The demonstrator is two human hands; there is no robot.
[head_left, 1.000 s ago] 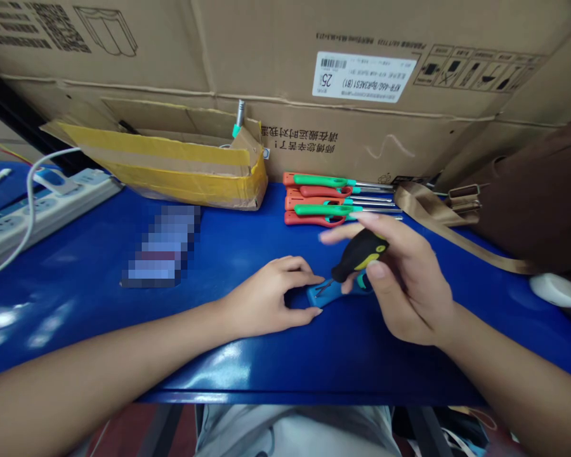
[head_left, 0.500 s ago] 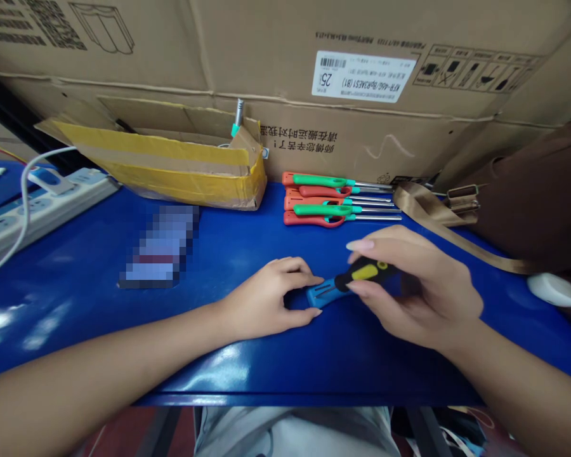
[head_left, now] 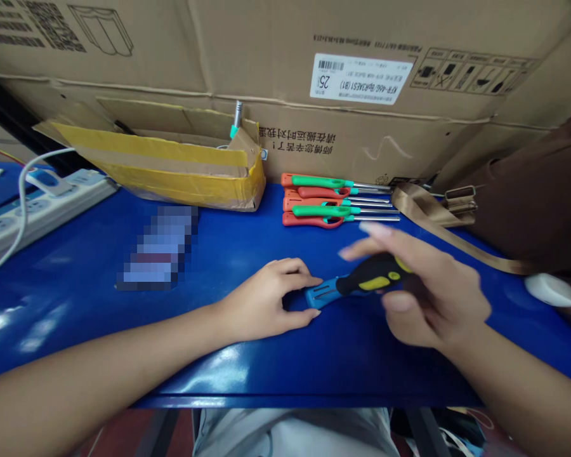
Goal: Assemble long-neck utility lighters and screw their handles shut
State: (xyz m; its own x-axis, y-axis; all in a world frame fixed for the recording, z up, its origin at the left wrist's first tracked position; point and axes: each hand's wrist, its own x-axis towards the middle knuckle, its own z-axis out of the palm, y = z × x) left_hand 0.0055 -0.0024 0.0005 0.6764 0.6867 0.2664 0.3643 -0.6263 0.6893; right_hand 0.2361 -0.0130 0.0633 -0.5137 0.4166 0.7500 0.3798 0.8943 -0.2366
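The blue gas lighter [head_left: 322,293] lies on the blue table, its slotted end pinched between the thumb and fingers of my left hand [head_left: 269,298]. My right hand [head_left: 433,285] is to the right, around a black and yellow screwdriver handle [head_left: 372,274]. Its thumb and index finger are spread off the handle, and motion blurs the fingers. The handle's front end overlaps the blue lighter from above. The screwdriver's shaft and the lighter's far end are hidden. Behind both hands lie several red and green lighters [head_left: 318,211] with metal tubes, stacked side by side.
A cardboard box with yellow tape [head_left: 171,174] stands at the back left, near a phone [head_left: 157,247]. A white power strip [head_left: 42,206] is at far left. At right lie a brown strap [head_left: 452,235] and a white rounded object [head_left: 552,289]. Large cardboard [head_left: 266,57] forms the back.
My right hand has shifted a little to the right, and its thumb has moved back off the screwdriver handle. More of the handle shows. My left hand stays put on the lighter.
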